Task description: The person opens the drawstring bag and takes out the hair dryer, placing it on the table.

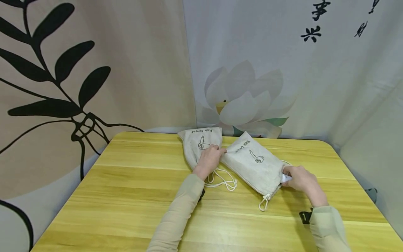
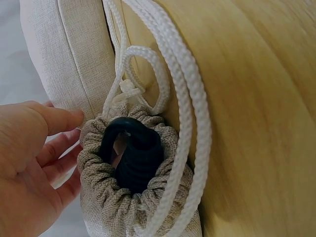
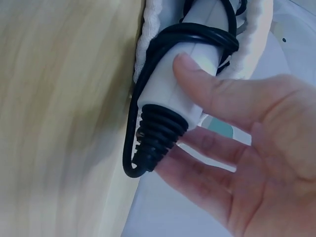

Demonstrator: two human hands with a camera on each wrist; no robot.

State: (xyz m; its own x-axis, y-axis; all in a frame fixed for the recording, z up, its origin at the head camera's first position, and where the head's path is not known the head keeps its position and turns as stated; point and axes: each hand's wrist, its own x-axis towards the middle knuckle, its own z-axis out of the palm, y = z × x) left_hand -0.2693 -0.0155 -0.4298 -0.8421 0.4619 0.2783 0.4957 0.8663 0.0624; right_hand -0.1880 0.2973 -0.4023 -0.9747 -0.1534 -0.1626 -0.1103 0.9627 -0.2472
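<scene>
Two light linen drawstring bags printed "Hair Dryer" lie on the table. My left hand (image 1: pixel 209 159) reaches over the left bag (image 1: pixel 192 148) and pinches a lower corner of the right bag (image 1: pixel 252 162). In the left wrist view, the left bag's gathered mouth (image 2: pixel 96 182) surrounds a ribbed black cord end (image 2: pixel 140 165). My right hand (image 1: pixel 300 180) grips a white hair dryer handle (image 3: pixel 170 81) at the right bag's open mouth, thumb on top and fingers behind. Black cord (image 3: pixel 197 33) is wrapped around the handle; the rest of the dryer is hidden inside.
White drawstrings (image 1: pixel 225 180) trail from the left bag, and a knotted cord loop (image 1: pixel 264 203) hangs at the right bag's mouth. Beneath everything is a wooden table (image 1: pixel 132 210). A printed curtain (image 1: pixel 151 63) stands behind its far edge.
</scene>
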